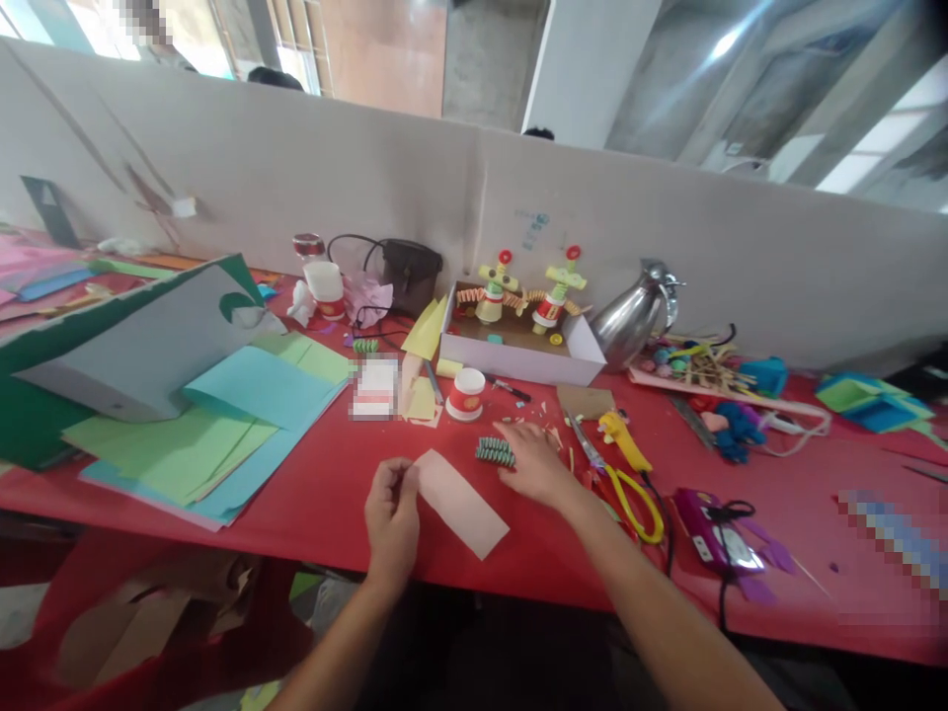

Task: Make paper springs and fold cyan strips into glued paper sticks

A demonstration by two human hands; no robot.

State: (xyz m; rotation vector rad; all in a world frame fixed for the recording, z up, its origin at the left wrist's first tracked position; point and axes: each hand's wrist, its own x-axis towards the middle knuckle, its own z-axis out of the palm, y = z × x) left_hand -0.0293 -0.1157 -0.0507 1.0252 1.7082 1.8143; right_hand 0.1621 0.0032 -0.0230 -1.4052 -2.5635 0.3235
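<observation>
A pale pink strip of paper slants over the red tabletop, its upper left corner pinched between the thumb and fingers of my left hand. My right hand is palm down at the right end of two green folded-paper springs, fingers apart and reaching past them; whether it touches them is unclear. Behind the springs stands a red and white paper cup. Yellow-handled scissors and a yellow glue gun lie to the right of my right hand.
A white box with two paper-cup figures is at the back, beside a steel jug. Coloured paper sheets spread at left. A purple device with a black cord lies at right. A low partition runs behind.
</observation>
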